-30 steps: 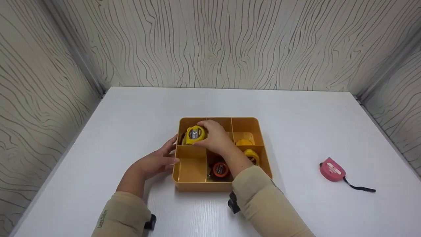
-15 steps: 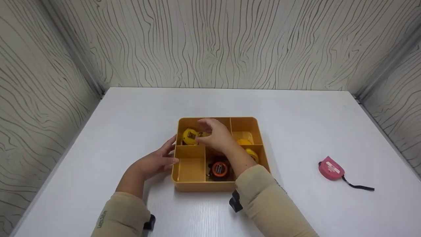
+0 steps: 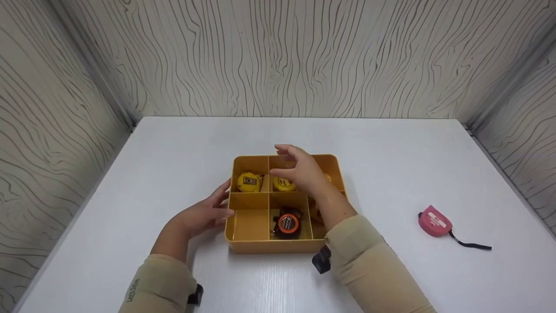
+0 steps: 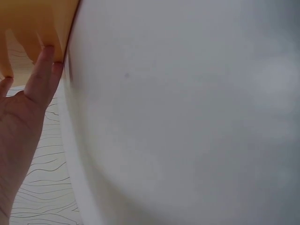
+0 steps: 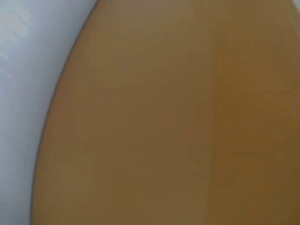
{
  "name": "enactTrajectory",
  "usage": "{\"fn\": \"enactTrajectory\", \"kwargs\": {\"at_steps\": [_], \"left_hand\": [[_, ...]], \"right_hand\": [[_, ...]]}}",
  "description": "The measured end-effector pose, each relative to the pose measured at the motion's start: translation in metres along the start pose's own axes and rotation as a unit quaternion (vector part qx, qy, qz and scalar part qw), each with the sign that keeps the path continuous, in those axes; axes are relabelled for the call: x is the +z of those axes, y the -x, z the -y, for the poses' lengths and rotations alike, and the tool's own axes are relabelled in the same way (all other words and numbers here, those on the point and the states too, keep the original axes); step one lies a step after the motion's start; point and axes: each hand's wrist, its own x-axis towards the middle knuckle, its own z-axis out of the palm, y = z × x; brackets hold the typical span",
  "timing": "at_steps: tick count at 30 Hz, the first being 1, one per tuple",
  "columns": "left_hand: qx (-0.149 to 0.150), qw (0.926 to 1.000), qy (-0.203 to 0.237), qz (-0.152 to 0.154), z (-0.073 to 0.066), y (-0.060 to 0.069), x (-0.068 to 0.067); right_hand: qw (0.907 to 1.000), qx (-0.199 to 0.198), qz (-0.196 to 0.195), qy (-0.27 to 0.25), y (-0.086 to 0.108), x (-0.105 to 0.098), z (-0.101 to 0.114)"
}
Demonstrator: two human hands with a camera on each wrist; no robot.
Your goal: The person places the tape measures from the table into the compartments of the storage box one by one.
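Note:
A yellow-orange compartment box point(image 3: 269, 247) stands on the white table. My left hand point(image 3: 202, 216) rests against its left side; in the left wrist view, the extended fingertips point(image 4: 45, 58) touch the outer wall. Over the back middle compartment hovers my right hand point(image 3: 306, 171), thumb and fingers spread, holding nothing. A yellow tape measure point(image 3: 249, 182) lies in the back left compartment. Partly under the right hand is another yellow tape measure point(image 3: 284, 184), in the back middle one. The front middle compartment holds a black-and-orange tape measure point(image 3: 287, 223). My right wrist and hand hide much of the right-hand compartments.
A pink tape measure point(image 3: 435, 221) with a black strap point(image 3: 471, 245) lies on the table point(image 3: 391, 143) to the right of the box. Wood-grain patterned panels point(image 3: 278, 61) enclose the table at the back and sides. Only the box's wall point(image 5: 131, 117) fills most of the right wrist view.
My right hand has let go of the yellow tape measure, which now lies lower in the back left compartment. That hand has moved right and opened. The left hand stays against the box.

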Motion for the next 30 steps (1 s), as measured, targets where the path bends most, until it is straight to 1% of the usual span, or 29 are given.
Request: {"fn": "enactTrajectory", "kwargs": {"at_steps": [9,14,18,24,28,30], "left_hand": [[0.005,0.9999,0.008,0.014,0.000,0.000,-0.004],[0.011,0.9994,0.011,0.030,0.002,-0.001,-0.003],[0.010,0.9995,0.009,0.029,0.002,-0.001,-0.003],[0.005,0.9998,0.004,0.020,0.001,-0.001,-0.004],[0.007,0.9997,0.006,0.022,0.001,0.000,-0.004],[0.010,0.9996,0.010,0.026,0.002,0.000,-0.004]], "right_hand": [[0.9992,-0.018,-0.004,-0.035,0.008,-0.026,0.011],[0.9980,-0.046,0.006,-0.042,0.022,-0.046,0.012],[0.9969,-0.057,0.005,-0.054,0.035,-0.064,0.009],[0.9964,-0.066,-0.028,-0.044,0.052,-0.091,-0.002],[0.9967,-0.060,-0.050,-0.020,0.064,-0.107,-0.015],[0.9965,-0.051,-0.066,-0.001,0.070,-0.115,-0.023]]}}
